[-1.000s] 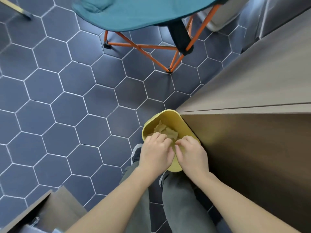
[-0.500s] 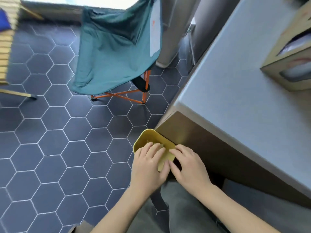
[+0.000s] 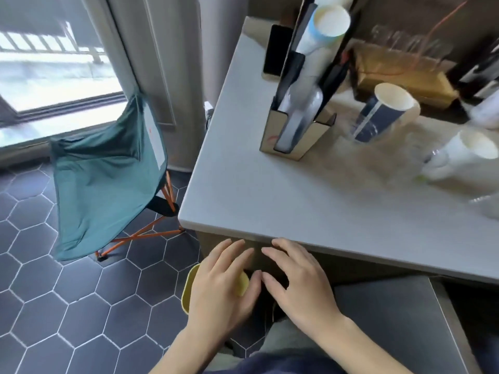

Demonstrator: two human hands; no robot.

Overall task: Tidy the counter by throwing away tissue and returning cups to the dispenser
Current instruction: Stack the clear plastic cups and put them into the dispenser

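Observation:
My left hand (image 3: 222,282) hovers with spread fingers over the yellow bin (image 3: 189,290) on the floor, hiding most of it. My right hand (image 3: 295,279) is beside it, fingers apart, just below the counter's front edge; both hands hold nothing. On the grey counter (image 3: 270,190) stands a cardboard cup dispenser (image 3: 293,125) with a stack of white cups (image 3: 324,25) sticking out of its top. A dark blue paper cup (image 3: 383,114) and a white paper cup (image 3: 459,155) stand to its right, blurred. No tissue is visible.
A teal folding chair with orange legs (image 3: 108,174) stands on the hexagon-tiled floor at left, near a window. A dark phone-like slab (image 3: 275,49) leans behind the dispenser. A tan box with glasses (image 3: 399,71) lines the counter's back; blurred clear items sit at far right.
The view has swung up from the floor and bin to the counter top. Both hands lifted off the bin's contents, and their fingers have spread apart.

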